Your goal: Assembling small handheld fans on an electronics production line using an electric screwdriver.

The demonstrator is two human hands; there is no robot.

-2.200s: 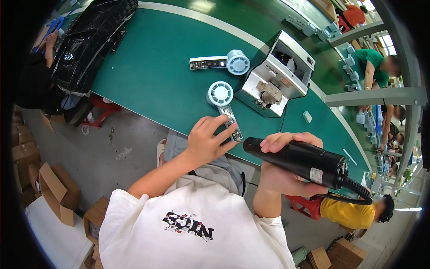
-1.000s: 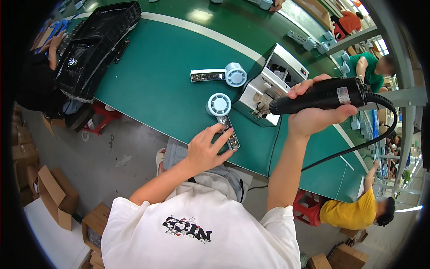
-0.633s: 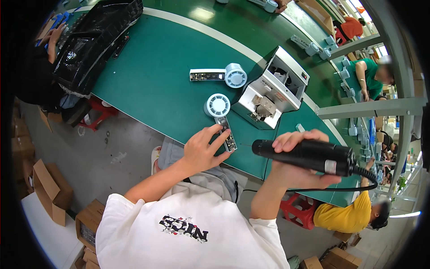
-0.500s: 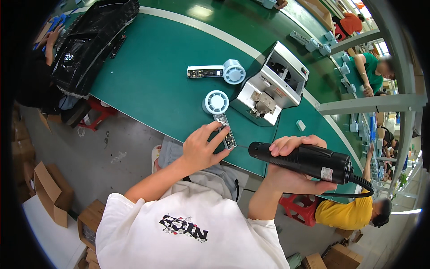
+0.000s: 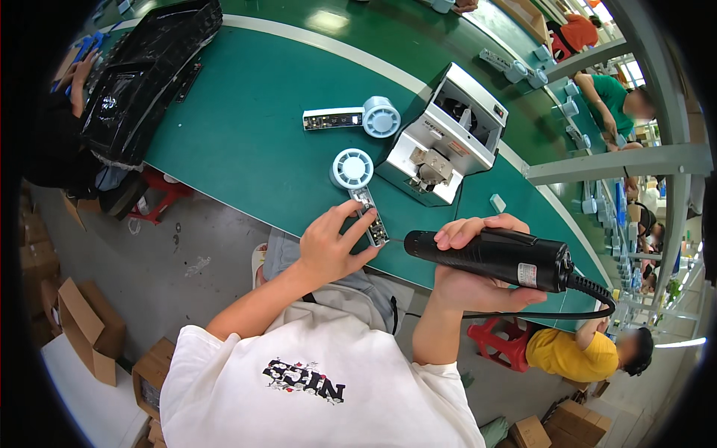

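On the green tabletop (image 5: 246,127), the silver-and-black box-shaped machine (image 5: 457,138) has a pale-blue, round-headed fan with an exposed circuit-board handle (image 5: 352,169) to its left, nearer the person. The left hand (image 5: 328,243), partly spread, presses fingertips on that handle. Nearer the person than the machine, the right hand (image 5: 478,272) is curled around a black cylindrical corded screwdriver (image 5: 493,257), its thin bit at the handle's end; contact is unclear. A matching pale-blue fan (image 5: 381,118) lies just left of the machine.
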